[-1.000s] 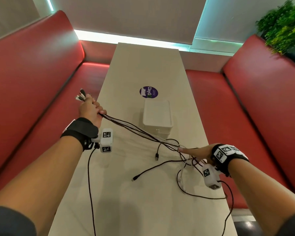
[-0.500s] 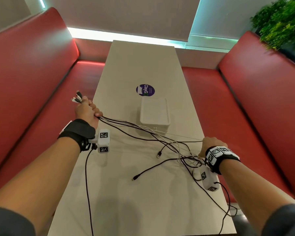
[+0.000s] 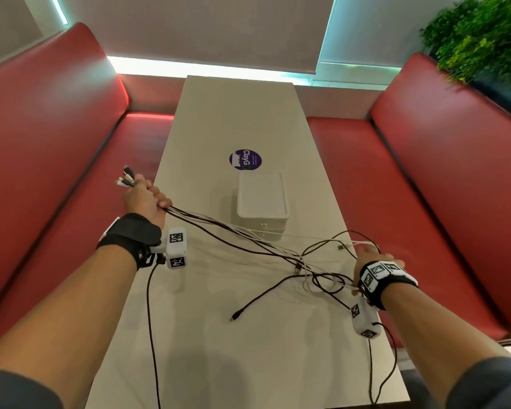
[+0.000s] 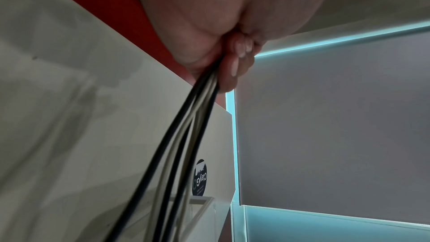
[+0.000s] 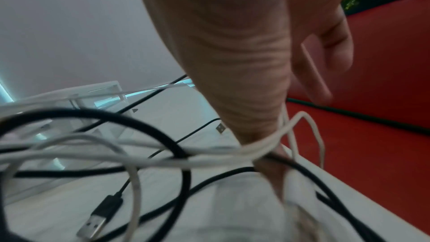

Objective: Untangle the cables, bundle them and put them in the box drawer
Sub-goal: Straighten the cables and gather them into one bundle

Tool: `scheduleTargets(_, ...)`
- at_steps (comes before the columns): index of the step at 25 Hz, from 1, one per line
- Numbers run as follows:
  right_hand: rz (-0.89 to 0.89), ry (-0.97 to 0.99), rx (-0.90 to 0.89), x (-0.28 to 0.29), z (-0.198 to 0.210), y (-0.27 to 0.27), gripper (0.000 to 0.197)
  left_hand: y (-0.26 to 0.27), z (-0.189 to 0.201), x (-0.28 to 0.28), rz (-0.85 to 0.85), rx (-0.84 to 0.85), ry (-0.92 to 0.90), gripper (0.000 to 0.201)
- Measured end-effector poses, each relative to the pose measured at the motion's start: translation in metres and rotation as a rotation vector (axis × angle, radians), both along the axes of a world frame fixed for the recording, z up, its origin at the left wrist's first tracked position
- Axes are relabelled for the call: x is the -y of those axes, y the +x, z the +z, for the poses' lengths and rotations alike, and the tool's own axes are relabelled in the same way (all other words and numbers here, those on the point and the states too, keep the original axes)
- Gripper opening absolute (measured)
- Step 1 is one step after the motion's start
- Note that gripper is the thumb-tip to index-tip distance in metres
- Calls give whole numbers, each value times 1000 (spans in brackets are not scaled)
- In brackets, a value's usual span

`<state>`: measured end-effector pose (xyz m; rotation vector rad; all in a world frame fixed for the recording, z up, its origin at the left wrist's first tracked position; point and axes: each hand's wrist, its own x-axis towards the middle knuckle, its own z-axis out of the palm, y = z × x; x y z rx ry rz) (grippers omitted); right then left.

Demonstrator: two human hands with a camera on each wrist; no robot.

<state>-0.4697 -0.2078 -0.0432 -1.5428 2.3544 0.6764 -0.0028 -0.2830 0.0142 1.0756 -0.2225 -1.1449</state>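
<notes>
Several black and white cables [image 3: 248, 234] stretch across the table [image 3: 233, 113] between my hands. My left hand [image 3: 143, 199] hangs over the table's left edge and grips one end of the bunch in a fist; connectors [image 3: 126, 178] stick out past it. The left wrist view shows the cables [image 4: 181, 135] leaving that fist. My right hand [image 3: 369, 255] is at the right table edge, with white cables [image 5: 163, 161] hooked round one digit; its other fingers [image 5: 325, 62] hang loosely curled. A tangle of loops lies just left of it. The white box [image 3: 261, 199] stands shut behind the cables.
Loose plug ends lie on the table, one [image 3: 235, 318] near the middle and a black USB plug [image 5: 102, 214] by my right hand. A purple round sticker [image 3: 245, 160] sits beyond the box. Red benches [image 3: 56, 143] flank both sides. A plant [image 3: 484, 39] is at the far right.
My right hand has slid from mid-table to the right edge, drawing white cables with it. The taut bunch has slackened and spread. My left hand has kept its grip and place.
</notes>
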Motion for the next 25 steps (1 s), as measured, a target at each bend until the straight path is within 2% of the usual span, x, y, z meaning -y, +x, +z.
scheduleTargets(1, -1, 1, 28, 0, 3, -7, 75, 3, -2, 0, 6, -1, 10, 45)
scheduleTargets(2, -8, 1, 37, 0, 8, -14, 63, 8, -5, -1, 11, -2, 23, 45)
scheduleTargets(4, 37, 7, -13, -11, 23, -17, 52, 15, -13, -2, 19, 7, 46, 45)
scheduleTargets(7, 89, 98, -68, -16, 23, -26, 69, 15, -22, -3, 22, 33, 64, 45)
scheduleTargets(8, 98, 130, -54, -15, 23, -29, 69, 14, -24, -3, 22, 41, 65, 44)
scheduleTargets(10, 102, 244, -35, -6, 25, -30, 51, 18, -25, -2, 23, 48, 62, 44)
scheduleTargets(11, 94, 284, -46, -4, 30, -27, 56, 20, -25, -3, 22, 53, 62, 44)
scheduleTargets(12, 142, 277, -56, -1, 25, -29, 64, 21, -27, -2, 18, 57, 65, 44)
scheduleTargets(13, 151, 271, -12, -1, 28, -23, 62, 22, -29, -3, 16, 59, 70, 44)
scheduleTargets(16, 182, 221, 33, 8, 26, -25, 36, 28, -31, -4, 21, 68, 82, 44)
scheduleTargets(18, 123, 226, -15, 4, 31, -37, 35, 36, -34, -5, 23, 64, 88, 44)
scheduleTargets(20, 122, 183, -87, -2, 23, -55, 39, 41, -37, -5, 21, 67, 98, 44)
scheduleTargets(21, 96, 176, -92, -4, 20, -57, 48, 41, -39, -6, 23, 73, 106, 44)
scheduleTargets(23, 88, 148, -71, -7, 13, -51, 80, 39, -40, -7, 24, 94, 120, 44)
scheduleTargets(25, 135, 146, 26, -6, 13, -43, 116, 35, -39, -8, 17, 110, 128, 44)
